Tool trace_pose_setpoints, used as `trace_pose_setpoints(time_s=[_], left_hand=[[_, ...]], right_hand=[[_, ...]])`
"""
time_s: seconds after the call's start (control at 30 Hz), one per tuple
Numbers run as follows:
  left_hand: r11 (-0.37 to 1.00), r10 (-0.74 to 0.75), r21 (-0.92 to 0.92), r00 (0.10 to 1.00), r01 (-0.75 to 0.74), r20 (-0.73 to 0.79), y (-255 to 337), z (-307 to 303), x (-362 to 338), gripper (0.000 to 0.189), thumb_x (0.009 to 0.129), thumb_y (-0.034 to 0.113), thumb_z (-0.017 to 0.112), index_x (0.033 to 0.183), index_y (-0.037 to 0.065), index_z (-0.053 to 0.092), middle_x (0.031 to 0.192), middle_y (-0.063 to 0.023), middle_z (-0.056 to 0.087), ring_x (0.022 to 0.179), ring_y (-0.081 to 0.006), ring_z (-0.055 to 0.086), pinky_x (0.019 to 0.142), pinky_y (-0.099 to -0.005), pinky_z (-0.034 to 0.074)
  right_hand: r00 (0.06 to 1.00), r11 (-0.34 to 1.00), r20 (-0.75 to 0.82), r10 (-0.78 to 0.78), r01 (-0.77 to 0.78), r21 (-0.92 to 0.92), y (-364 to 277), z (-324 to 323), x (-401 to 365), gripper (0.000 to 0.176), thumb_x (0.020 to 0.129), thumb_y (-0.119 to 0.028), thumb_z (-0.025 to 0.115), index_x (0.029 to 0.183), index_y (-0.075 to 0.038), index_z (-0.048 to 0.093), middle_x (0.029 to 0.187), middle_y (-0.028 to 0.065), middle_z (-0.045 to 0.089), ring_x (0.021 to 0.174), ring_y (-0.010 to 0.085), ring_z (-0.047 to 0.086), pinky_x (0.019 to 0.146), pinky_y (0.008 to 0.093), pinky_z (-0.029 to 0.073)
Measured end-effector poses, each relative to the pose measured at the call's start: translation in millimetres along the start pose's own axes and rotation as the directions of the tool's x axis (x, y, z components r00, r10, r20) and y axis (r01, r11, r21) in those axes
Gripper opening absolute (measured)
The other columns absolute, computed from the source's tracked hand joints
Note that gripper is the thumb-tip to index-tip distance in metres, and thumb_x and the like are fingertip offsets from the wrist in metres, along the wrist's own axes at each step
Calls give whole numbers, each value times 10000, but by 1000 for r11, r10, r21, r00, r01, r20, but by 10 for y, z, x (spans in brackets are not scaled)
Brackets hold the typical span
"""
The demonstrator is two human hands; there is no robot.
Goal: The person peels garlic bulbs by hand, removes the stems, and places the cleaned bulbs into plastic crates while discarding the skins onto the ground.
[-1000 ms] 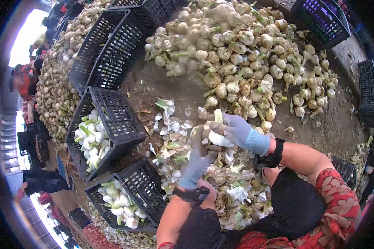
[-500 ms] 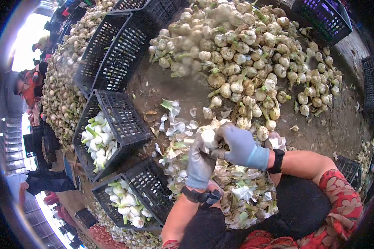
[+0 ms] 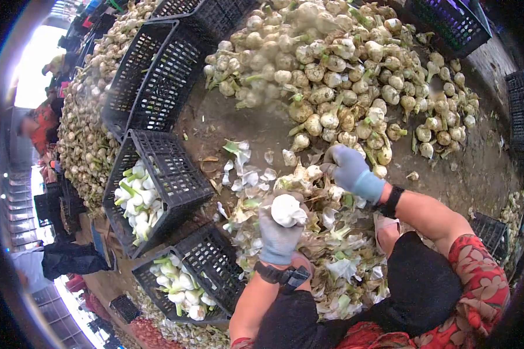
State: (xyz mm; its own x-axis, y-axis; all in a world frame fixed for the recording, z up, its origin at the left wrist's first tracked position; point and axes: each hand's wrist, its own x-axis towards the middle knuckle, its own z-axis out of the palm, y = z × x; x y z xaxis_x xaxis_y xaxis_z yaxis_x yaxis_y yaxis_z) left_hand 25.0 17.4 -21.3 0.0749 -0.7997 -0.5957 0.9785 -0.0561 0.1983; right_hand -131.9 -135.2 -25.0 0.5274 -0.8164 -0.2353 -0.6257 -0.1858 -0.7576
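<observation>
A clean white garlic bulb (image 3: 289, 210) rests in my gloved left hand (image 3: 279, 232), whose fingers curl around it from below. My gloved right hand (image 3: 350, 170) is apart from it, up and to the right, with its fingers bent in over the litter of peelings. Whatever those fingers may pinch is hidden. Beneath both hands spreads a heap of dry garlic skins (image 3: 343, 270). Just beyond the right hand begins a large pile of unpeeled garlic (image 3: 332, 75), brownish and with short stems.
Two tilted black crates on the left, an upper one (image 3: 174, 168) and a lower one (image 3: 212, 262), contain white garlic. Further black crates stand behind (image 3: 169, 75) and at upper right (image 3: 451, 23). Another garlic heap (image 3: 87, 139) and people are at far left.
My hands were together on the garlic bulb and have separated. The left has lowered slightly with the bulb, turning it upward; the right has moved up and right, away from it.
</observation>
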Motion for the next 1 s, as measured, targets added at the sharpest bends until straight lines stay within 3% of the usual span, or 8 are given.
trace_pose_setpoints(time_s=[0.13,0.17,0.4,0.6,0.63,0.73,0.83,1.0], left_hand=[[997,31,68,988,-21,-153,28,51,-3,406,882,454,458,1024,107,615,922,-90,655,810,-222,643,621,-315,529],[980,103,186,982,-73,-160,-27,94,16,413,905,452,426,1031,105,609,920,-79,655,812,-211,643,650,-316,531],[936,139,338,985,-97,-102,-100,97,59,379,992,338,297,1087,77,555,951,-64,647,780,-162,638,664,-301,542],[847,95,515,991,-129,92,-200,134,-25,374,969,386,379,1088,58,514,865,-73,633,741,-166,653,586,-285,569],[848,44,523,995,-84,88,-129,221,-63,376,972,398,379,1078,63,513,862,-71,628,728,-166,650,599,-288,572],[883,267,385,962,-269,60,-96,236,34,360,983,408,392,990,76,533,822,-55,630,686,-171,648,619,-285,565],[953,289,137,944,-268,-161,-71,-132,249,327,986,385,396,1010,96,548,862,-61,661,734,-175,668,604,-306,561],[854,519,174,806,-490,-284,646,-96,-383,384,917,455,486,998,88,561,820,-40,633,649,-132,601,563,-260,517]], right_hand=[[927,863,-29,-373,358,355,-270,67,-181,359,813,-252,684,1089,-37,607,964,204,629,794,302,631,727,371,499],[936,929,233,-262,180,324,-482,-76,-282,448,821,-252,678,1205,-56,556,1049,217,617,823,295,635,763,363,496],[917,908,56,-396,382,172,-425,201,-341,139,721,-81,653,858,-62,646,791,154,631,755,319,634,665,369,505],[996,932,-53,-76,90,351,232,254,-27,142,880,-119,545,962,-21,607,840,95,641,649,170,616,552,277,498],[920,740,132,368,-376,558,207,160,101,100,890,-80,557,950,-16,607,802,76,640,590,151,594,482,253,467],[977,938,203,62,-127,324,814,365,181,243,844,27,567,1084,0,583,988,121,649,828,196,637,751,281,519],[917,931,326,-231,111,347,-363,382,-308,469,816,1,581,1278,1,497,1212,170,584,1080,274,593,931,347,463],[505,770,596,-625,526,362,-699,175,-497,527,807,-113,572,1328,-87,490,1287,194,538,1105,365,569,928,399,471]])
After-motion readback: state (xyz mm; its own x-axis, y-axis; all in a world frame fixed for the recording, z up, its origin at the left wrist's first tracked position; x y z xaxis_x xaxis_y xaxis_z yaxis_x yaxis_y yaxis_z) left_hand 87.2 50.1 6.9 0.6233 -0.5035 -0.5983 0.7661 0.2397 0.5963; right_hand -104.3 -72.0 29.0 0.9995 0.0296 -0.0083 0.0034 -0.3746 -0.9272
